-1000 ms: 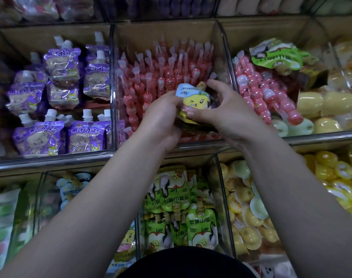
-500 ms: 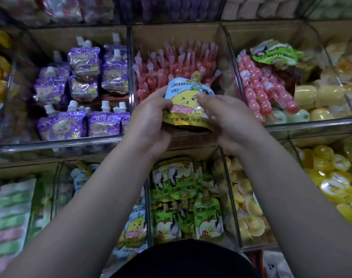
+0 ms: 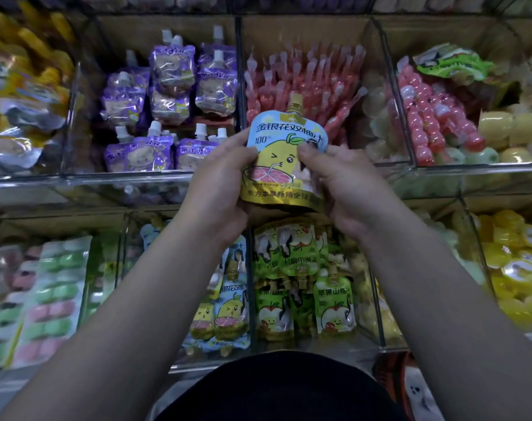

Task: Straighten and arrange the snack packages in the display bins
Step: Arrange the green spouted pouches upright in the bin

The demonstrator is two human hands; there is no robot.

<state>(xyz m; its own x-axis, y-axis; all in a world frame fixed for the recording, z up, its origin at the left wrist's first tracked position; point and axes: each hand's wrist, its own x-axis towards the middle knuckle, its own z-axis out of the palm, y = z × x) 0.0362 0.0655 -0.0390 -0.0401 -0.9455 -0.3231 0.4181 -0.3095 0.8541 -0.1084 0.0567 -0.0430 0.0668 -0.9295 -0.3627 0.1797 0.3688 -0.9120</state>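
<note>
Both hands are up front; the left hand point(image 3: 219, 189) grips the left edge of the blue-and-yellow spout pouch point(image 3: 284, 159), thumb pressed on its face; the right hand point(image 3: 346, 189) pinches the right edge, thumb on the print too; the pouch is upright, cap at the top, held in the air in front of the bin of pink tubes point(image 3: 304, 83); purple pouches point(image 3: 167, 86) stand in the bin to the left; below, matching blue pouches point(image 3: 228, 311) sit beside green apple pouches point(image 3: 301, 284); far right, those look like jelly cups point(image 3: 516, 268), though blur makes it hard to say.
</note>
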